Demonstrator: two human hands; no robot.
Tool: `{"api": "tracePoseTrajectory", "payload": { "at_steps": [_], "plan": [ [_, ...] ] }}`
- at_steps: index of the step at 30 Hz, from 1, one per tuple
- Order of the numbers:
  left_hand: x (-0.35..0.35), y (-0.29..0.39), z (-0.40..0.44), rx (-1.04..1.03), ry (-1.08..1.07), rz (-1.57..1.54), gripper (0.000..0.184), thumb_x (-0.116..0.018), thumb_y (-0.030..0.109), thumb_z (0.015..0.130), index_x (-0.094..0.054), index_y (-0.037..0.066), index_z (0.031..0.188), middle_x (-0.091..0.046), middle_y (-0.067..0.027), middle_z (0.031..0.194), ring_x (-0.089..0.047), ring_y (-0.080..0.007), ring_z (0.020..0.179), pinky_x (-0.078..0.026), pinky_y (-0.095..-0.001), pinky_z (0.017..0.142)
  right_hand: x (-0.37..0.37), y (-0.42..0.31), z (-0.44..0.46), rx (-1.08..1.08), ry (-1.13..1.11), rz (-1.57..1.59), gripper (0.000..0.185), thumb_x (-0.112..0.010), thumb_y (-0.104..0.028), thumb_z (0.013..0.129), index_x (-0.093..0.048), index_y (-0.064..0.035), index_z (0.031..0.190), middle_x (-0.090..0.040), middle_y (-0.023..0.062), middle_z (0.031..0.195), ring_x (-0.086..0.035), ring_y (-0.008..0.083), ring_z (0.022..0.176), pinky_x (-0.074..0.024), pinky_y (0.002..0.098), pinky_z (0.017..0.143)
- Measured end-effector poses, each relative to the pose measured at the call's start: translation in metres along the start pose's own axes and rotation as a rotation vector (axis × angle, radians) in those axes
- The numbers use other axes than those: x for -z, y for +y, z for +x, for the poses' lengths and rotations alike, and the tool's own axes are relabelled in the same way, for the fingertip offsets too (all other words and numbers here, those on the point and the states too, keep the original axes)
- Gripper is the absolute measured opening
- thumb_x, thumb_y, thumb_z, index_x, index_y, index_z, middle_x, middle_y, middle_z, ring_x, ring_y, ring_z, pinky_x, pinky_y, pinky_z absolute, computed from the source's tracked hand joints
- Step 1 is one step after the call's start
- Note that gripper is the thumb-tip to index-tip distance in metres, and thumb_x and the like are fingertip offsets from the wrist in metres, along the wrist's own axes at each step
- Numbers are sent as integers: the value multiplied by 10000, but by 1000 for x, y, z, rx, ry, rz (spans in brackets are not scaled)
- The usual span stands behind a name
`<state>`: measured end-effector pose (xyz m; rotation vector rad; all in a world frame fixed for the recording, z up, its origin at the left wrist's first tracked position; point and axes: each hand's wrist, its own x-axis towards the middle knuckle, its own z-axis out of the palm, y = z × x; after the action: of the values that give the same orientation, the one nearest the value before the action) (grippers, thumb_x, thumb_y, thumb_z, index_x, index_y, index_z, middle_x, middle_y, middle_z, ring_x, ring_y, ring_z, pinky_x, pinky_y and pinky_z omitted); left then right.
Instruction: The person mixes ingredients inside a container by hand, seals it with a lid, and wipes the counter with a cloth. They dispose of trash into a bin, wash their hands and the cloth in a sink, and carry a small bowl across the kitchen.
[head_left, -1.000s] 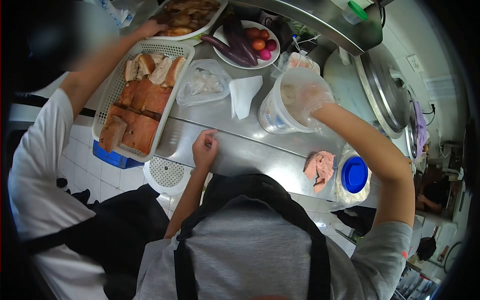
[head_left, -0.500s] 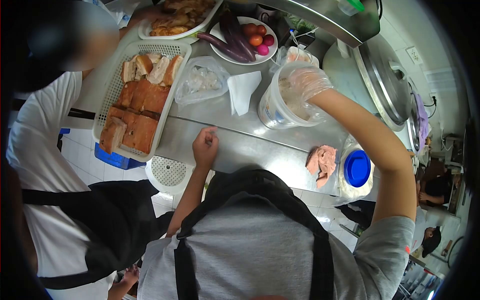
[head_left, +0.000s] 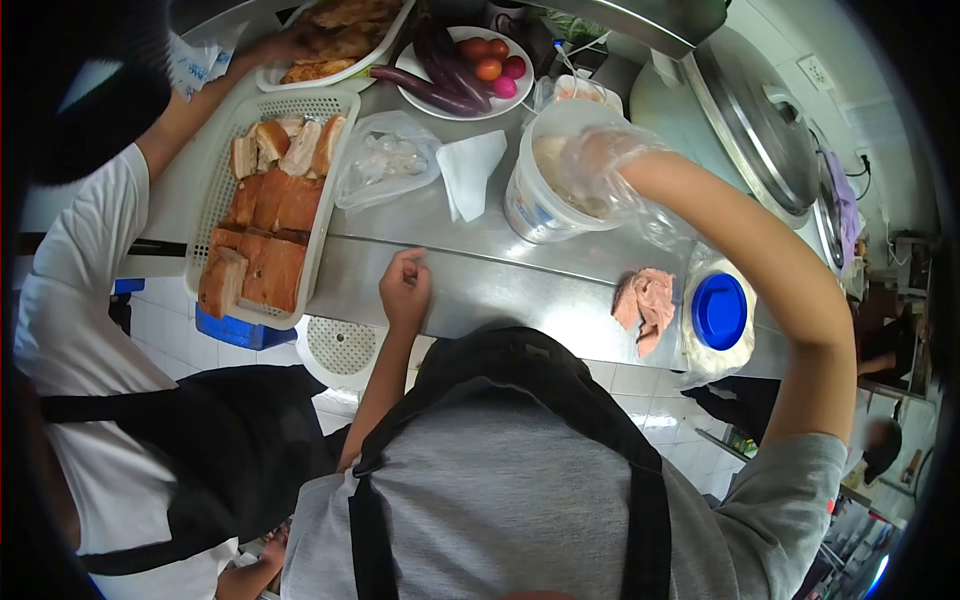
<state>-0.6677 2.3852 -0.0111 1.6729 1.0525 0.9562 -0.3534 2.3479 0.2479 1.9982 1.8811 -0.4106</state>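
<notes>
Right hand [head_left: 603, 158], inside a loose, clear plastic covering [head_left: 655, 225], reaches into the open mouth of a whitish plastic bucket [head_left: 532, 205]; glare and blur on the plastic mean I cannot tell whether its fingers are spread or pinching something. Left hand [head_left: 405, 288] is curled into a loose fist, with nothing visible in it, near the front edge of a metal table [head_left: 470, 300].

Take the bucket as the centre of a clock, with 12 at the top of the view. It stands upright on the table, pale contents showing inside. The right forearm comes in from 4 o'clock; the left hand is at 8. Just beside the bucket, at 9, lies a folded white paper [head_left: 470, 172]. Next along that line is a clear plastic bag [head_left: 388, 165] of whitish pieces, then a white perforated basket [head_left: 345, 108] of browned, skin-on meat slabs [head_left: 270, 270].

At 10 to 11, a white plate [head_left: 440, 108] bears purple eggplants [head_left: 430, 92] and small round red, orange and pink items [head_left: 488, 68]. Further out at 10, a co-worker's hand [head_left: 283, 47] is at a white tray [head_left: 375, 55] of brown food. At 5 lies a crumpled pink cloth [head_left: 645, 303], and beside it, between 4 and 5, a round blue lid [head_left: 718, 311]. Toward 2 to 3 is a large metal pot lid [head_left: 745, 120].
</notes>
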Motion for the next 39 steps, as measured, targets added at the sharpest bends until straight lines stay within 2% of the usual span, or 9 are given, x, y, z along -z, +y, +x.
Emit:
{"api": "tracePoseTrajectory", "payload": {
  "at_steps": [2,4,5,9,13,19,26,36,39],
  "plan": [
    [1,1,1,-13,2,25,179,-601,-17,841,-634,39,1008,-514,40,632,-464,-31,575,-396,-189,541,-34,26,38,2,165,-101,193,-565,-174,826,-707,-59,891,-688,166,882,-666,333,795,-527,422,685],
    [2,1,0,-12,-5,15,176,-600,-13,844,-631,37,1010,-517,40,631,-465,-29,572,-395,-189,540,-74,45,76,-6,411,-392,195,-566,-178,825,-708,-64,897,-690,161,881,-667,331,798,-528,413,695],
    [2,0,0,-12,-4,10,175,-599,-12,845,-630,36,1010,-518,39,630,-466,-29,571,-394,-189,540,-58,31,69,-102,413,-78,194,-566,-173,825,-708,-69,907,-691,161,876,-668,330,810,-528,409,706],
    [1,-1,0,1,7,-17,190,-595,-18,828,-632,40,1005,-523,25,627,-478,-46,568,-405,-206,543,-26,3,40,-202,122,-246,218,-526,-160,852,-700,-67,945,-690,156,922,-665,308,873,-519,399,755],
    [2,0,-2,35,13,-57,225,-586,-33,790,-643,50,991,-532,-5,620,-502,-86,565,-429,-241,546,-25,-11,16,-232,30,-216,228,-530,-172,854,-697,-68,969,-687,155,956,-662,300,900,-515,392,777],
    [1,7,-1,32,18,-12,222,-584,-22,795,-642,49,997,-532,-10,614,-499,-89,558,-420,-246,538,-33,-21,30,-327,203,-104,246,-536,-189,858,-693,-69,1005,-682,153,1008,-658,287,942,-508,382,810],
    [1,7,-1,45,19,-11,221,-589,-14,802,-640,51,1007,-543,-15,622,-509,-98,560,-425,-248,545,-43,9,54,-300,126,-85,272,-544,-208,862,-689,-71,1046,-677,150,1067,-653,273,990,-501,370,848],
    [1,4,-1,110,10,-30,218,-599,14,809,-648,62,1015,-532,10,635,-496,-72,583,-420,-232,550,-29,-9,24,-232,369,-57,209,-539,-158,842,-699,-65,938,-690,147,941,-668,296,882,-524,389,769],
    [1,4,-2,111,12,-23,222,-601,15,808,-652,72,1016,-530,13,638,-493,-68,585,-418,-229,550,-15,-12,2,-215,301,-129,196,-537,-143,836,-702,-63,905,-694,147,904,-673,302,850,-531,395,745]
  ]
}}
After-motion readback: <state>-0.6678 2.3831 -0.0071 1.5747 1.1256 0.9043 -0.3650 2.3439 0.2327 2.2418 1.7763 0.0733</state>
